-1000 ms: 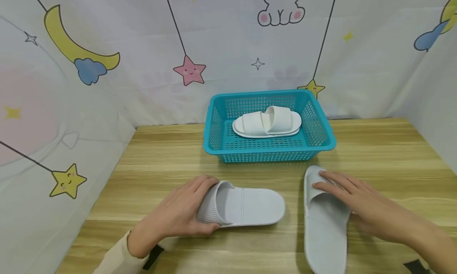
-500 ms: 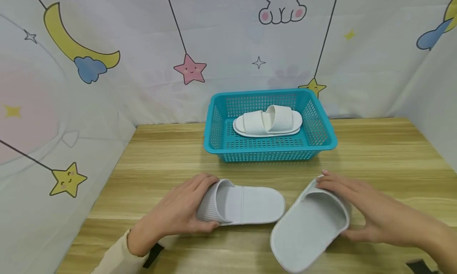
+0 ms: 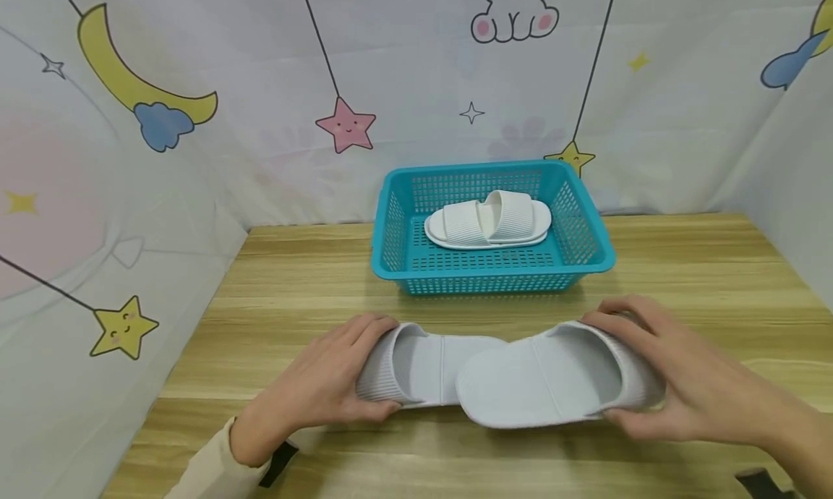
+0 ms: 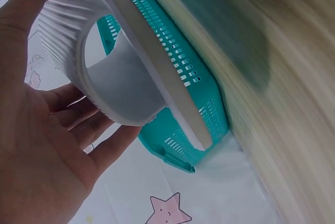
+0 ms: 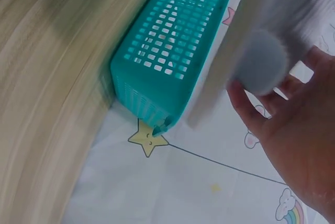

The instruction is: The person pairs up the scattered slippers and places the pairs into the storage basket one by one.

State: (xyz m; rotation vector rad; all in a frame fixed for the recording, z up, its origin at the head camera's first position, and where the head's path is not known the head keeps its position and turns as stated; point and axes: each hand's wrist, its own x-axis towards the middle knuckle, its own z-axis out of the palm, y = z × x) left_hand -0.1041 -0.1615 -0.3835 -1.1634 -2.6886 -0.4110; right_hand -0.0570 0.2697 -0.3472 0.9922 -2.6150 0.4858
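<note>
My left hand (image 3: 325,380) grips a light grey slipper (image 3: 423,369) by its ribbed strap, thumb on the near side and fingers on the far side; the sole points right. A second grey slipper (image 3: 520,383) is held by my right hand (image 3: 677,383) around its strap, its sole pointing left and tilted. That sole's end overlaps the end of the left slipper in the head view. The left wrist view shows the ribbed strap (image 4: 68,25) between thumb and fingers. In the right wrist view the slipper (image 5: 261,59) is blurred.
A blue-green plastic basket (image 3: 491,275) stands behind the hands, near the back edge of the wooden table (image 3: 293,267). Inside it lie white slippers (image 3: 462,224), fitted closely together. A printed cloth (image 3: 416,65) hangs behind and at both sides.
The right hand has turned its slipper from pointing toward me to pointing left, bringing its sole end over the other slipper. The left hand and its slipper have barely moved.
</note>
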